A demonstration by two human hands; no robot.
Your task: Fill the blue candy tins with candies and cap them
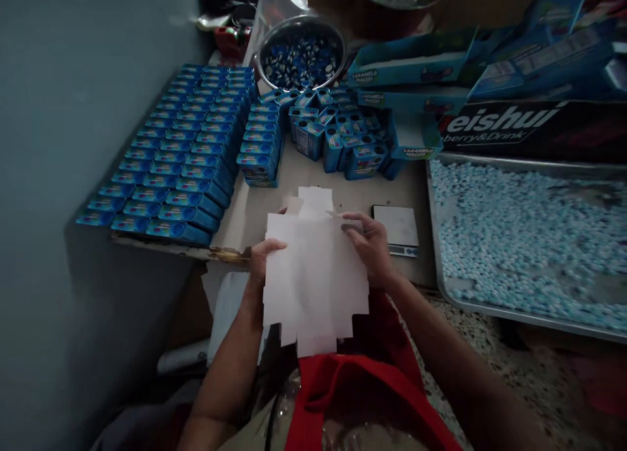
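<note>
An unfolded cardboard box blank (316,274), its plain white side facing me, is held in front of my body at the table's front edge. My left hand (266,255) grips its left edge, thumb on top and the other fingers hidden behind. At the upper right, my right hand (367,242) pinches a small side flap between thumb and fingers. Flaps stick out at the top and bottom of the blank. Just right of my right hand lies a small white digital scale (396,225).
Rows of blue candy boxes (166,157) cover the table's left side. More blue boxes (308,137) stand mid-table before a metal bowl (301,52) of wrapped candies. A metal tray (435,242) of pale blue candies lies right. Open display boxes (406,72) are stacked behind.
</note>
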